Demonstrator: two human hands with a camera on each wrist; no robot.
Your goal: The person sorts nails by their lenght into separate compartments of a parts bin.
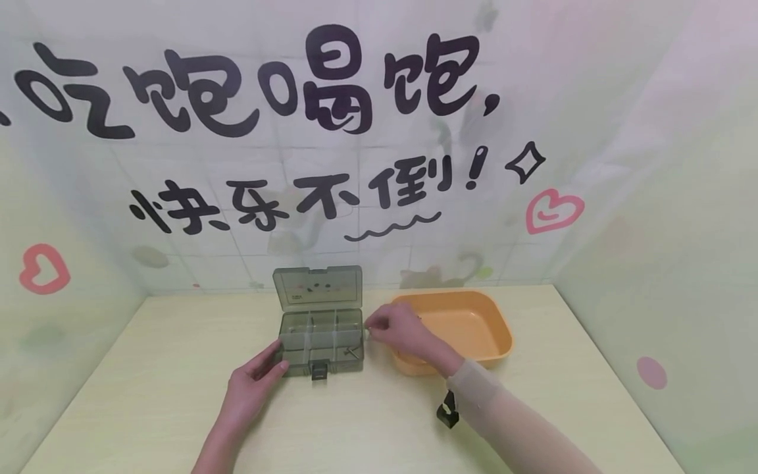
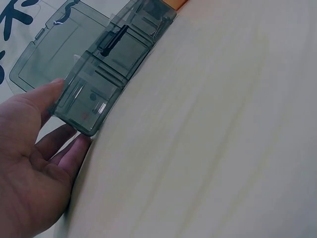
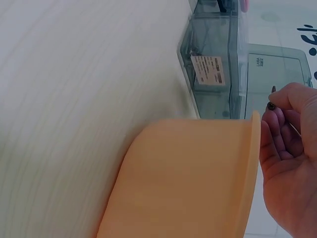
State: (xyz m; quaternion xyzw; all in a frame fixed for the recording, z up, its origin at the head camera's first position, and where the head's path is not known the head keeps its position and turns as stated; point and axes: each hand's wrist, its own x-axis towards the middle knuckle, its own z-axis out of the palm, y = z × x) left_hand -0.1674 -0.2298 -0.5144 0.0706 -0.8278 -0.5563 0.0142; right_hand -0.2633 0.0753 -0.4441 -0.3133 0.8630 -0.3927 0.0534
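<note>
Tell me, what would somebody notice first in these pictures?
Probably the clear grey plastic compartment box, lying open mid-table with its lid leaning back. The left hand touches the box's front left corner, while the right hand pinches a small dark screw beside the box's right edge. An orange plastic tub sits right of the box.

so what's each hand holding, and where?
Right hand pinches a small dark screw by its head end. Left hand only rests fingers against the compartment box corner.

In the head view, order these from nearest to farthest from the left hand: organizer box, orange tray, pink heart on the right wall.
1. Organizer box: touching the left hand's fingers, centre of table.
2. Orange tray: right of the box.
3. Pink heart: high on the wall, far right.
</note>
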